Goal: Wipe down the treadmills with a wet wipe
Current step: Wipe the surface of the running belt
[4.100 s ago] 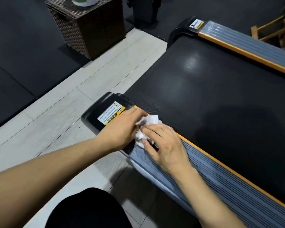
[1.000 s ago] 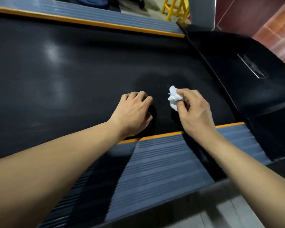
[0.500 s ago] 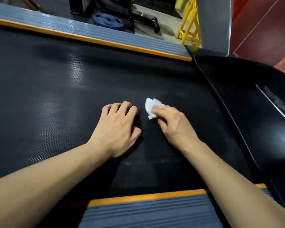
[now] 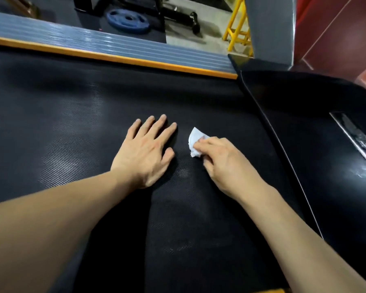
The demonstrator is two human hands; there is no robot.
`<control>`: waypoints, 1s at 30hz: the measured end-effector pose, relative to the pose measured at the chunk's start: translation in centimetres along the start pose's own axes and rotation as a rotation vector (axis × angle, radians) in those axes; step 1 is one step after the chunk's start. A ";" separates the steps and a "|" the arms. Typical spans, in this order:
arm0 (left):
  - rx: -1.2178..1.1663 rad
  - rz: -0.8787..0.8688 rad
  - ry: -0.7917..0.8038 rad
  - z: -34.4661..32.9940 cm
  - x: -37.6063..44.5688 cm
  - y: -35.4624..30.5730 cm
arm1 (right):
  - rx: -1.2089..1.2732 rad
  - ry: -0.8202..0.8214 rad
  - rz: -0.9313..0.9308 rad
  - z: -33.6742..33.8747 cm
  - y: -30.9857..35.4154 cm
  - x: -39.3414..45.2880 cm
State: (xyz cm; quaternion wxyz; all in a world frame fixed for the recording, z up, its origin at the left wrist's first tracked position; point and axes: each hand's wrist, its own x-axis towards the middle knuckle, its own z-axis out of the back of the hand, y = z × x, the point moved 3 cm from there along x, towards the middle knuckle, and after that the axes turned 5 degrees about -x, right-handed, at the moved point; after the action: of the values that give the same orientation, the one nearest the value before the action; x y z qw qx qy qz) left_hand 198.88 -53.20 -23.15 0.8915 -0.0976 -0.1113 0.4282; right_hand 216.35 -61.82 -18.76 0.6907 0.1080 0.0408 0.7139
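Note:
The treadmill's black textured belt (image 4: 72, 127) fills most of the head view. A crumpled white wet wipe (image 4: 194, 140) lies on the belt near its middle, and my right hand (image 4: 224, 161) grips it with curled fingers and holds it down against the belt. Just left of it, my left hand (image 4: 145, 153) rests flat on the belt with its fingers straight and spread, holding nothing. A small gap of belt separates the two hands.
A grey ribbed side rail with an orange strip (image 4: 135, 58) runs along the belt's far edge. The glossy black motor hood (image 4: 317, 132) rises on the right. Beyond lie a blue weight plate (image 4: 128, 21), a yellow stool (image 4: 238, 28) and a grey pillar (image 4: 270, 28).
My view has shifted from the rear end rail to the belt's front part. My left hand's fingers have uncurled flat, and my right hand has brought the wipe down onto the belt.

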 end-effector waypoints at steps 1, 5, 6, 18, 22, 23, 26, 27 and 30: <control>0.006 0.000 0.004 0.0 0.0 0.1 | 0.000 -0.002 0.006 0.2 -0.1 0.3; 0.021 0.004 0.036 0.1 0.0 -0.1 | 0.007 -0.007 -0.072 0.1 0.0 1.1; 0.025 0.007 0.044 0.2 0.1 -0.1 | 0.043 -0.012 -0.098 0.2 -0.1 1.5; -0.050 0.008 0.047 0.3 0.1 0.1 | 0.160 -0.481 -0.445 2.7 -10.7 15.8; -0.035 0.026 0.065 0.4 -0.1 0.0 | 0.040 -0.395 -0.478 3.0 -14.3 19.3; -0.036 0.027 0.067 0.5 -0.1 -0.1 | 0.010 -0.320 -0.497 2.4 -14.7 20.0; -0.032 0.024 0.070 0.6 -0.1 -0.1 | 0.015 -0.186 -0.625 0.5 -14.5 20.8; -0.031 0.023 0.069 0.5 0.0 -0.1 | 0.012 -0.198 -0.645 0.3 -14.0 20.7; -0.042 0.020 0.074 0.4 -0.1 -0.2 | 0.013 -0.246 -0.555 0.1 -11.5 20.7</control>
State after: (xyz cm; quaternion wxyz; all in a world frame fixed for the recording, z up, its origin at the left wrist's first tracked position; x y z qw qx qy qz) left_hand 198.87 -53.36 -22.67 0.8883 -0.1332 -0.0862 0.4309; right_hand 227.17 -40.79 -19.01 0.8583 0.1827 -0.0108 0.4794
